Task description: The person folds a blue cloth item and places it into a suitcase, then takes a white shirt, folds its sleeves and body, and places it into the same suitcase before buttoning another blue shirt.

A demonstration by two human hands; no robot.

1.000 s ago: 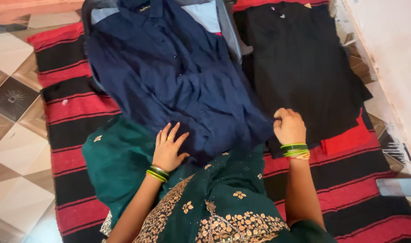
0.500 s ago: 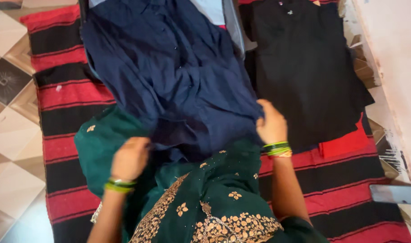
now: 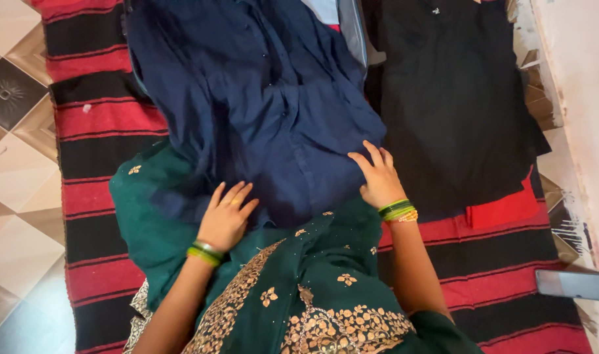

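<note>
Garments are crowding the striped mat (image 3: 89,124): a navy shirt (image 3: 260,105) is covering its middle, a black top (image 3: 450,98) is filling the right side, and a phone (image 3: 575,284) is lying at the right edge; bare mat is showing along the left edge and lower right.

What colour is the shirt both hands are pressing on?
The shirt is dark navy blue, plain with no pattern. It shows best in the head view.

matt navy cloth shirt (image 3: 260,111), woven striped mat (image 3: 96,124)
</note>
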